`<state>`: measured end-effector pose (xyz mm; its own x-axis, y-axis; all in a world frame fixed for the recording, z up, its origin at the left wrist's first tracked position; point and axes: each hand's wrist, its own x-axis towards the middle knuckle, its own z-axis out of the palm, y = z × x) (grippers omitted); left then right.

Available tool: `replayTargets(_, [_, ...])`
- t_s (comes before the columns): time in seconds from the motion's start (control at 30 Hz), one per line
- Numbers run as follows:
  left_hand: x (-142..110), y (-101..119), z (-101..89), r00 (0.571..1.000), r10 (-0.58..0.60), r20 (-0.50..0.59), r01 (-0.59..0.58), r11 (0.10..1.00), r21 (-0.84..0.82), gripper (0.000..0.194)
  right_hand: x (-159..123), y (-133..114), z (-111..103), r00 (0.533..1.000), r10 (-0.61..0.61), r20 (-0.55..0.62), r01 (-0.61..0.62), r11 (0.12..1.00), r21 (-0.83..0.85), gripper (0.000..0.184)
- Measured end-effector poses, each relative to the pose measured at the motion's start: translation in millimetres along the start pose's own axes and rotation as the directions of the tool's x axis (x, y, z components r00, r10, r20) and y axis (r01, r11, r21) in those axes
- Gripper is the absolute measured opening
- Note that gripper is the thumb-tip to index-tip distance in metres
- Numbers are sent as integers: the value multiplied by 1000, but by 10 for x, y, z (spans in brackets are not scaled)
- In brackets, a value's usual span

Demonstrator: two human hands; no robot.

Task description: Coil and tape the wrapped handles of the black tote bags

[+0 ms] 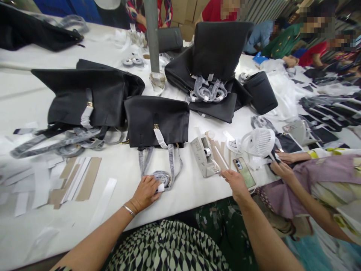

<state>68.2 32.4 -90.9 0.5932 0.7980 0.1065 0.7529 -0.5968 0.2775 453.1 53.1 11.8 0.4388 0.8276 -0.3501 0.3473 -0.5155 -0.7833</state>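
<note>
A black handbag (pixel 156 121) lies on the white table (pixel 180 188) in front of me, its foam-wrapped straps (pixel 169 162) trailing toward me and coiled at the near end. My left hand (pixel 146 192) rests on that coil with fingers curled over it. My right hand (pixel 235 182) reaches to the grey tape dispenser (pixel 204 156) and pinches at its near end, beside a phone (pixel 245 173). What the fingers pinch is too small to name.
More black bags (pixel 87 96) (pixel 217 49) lie across the table around a grey pole (pixel 152 35). Cardboard and paper strips (pixel 79 178) lie at left. A white fan (pixel 258 142) stands right. A co-worker's hands (pixel 283 165) work at my right; others sit far right.
</note>
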Motion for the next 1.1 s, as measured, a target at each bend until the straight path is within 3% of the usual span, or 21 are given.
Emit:
replayTargets(0.13, [2,2,-23,1000,17,4,-17,1000,4,30,-185,144,-16,993,114,38,-118,988,96,39])
replayTargets(0.3, [20,9,-48,999,19,26,-19,1000,-3,29,-98,304,153,975,188,120,-208,959,194,43])
replayTargets(0.47, [13,9,-40,1000,9,26,-10,1000,13,29,-117,587,145,987,159,5,-158,986,-54,34])
replayTargets(0.57, [24,7,-34,1000,-1,26,2,999,-39,27,-380,634,244,987,137,80,-131,988,-76,33])
replayTargets(0.63, [51,0,-29,999,-32,6,32,994,-104,25,-603,519,462,966,70,251,-78,997,19,33])
replayTargets(0.7, [80,-5,-26,996,-84,-22,79,982,-170,25,-801,306,792,897,-21,441,-60,984,168,33])
replayTargets(0.77, [97,4,-33,989,-145,-40,133,964,-230,24,-935,76,1168,839,-94,536,-70,958,277,33])
replayTargets(0.87, [95,41,-66,973,-224,-47,201,934,-296,21,-1004,-136,1653,829,-171,533,-21,942,335,32])
replayTargets(0.93, [96,67,-96,963,-263,-51,234,918,-319,20,-1005,-163,1853,836,-215,504,54,947,316,30])
replayTargets(1.1, [149,68,-178,943,-331,-4,309,883,-354,23,-1050,-105,1990,831,-286,477,237,958,162,26])
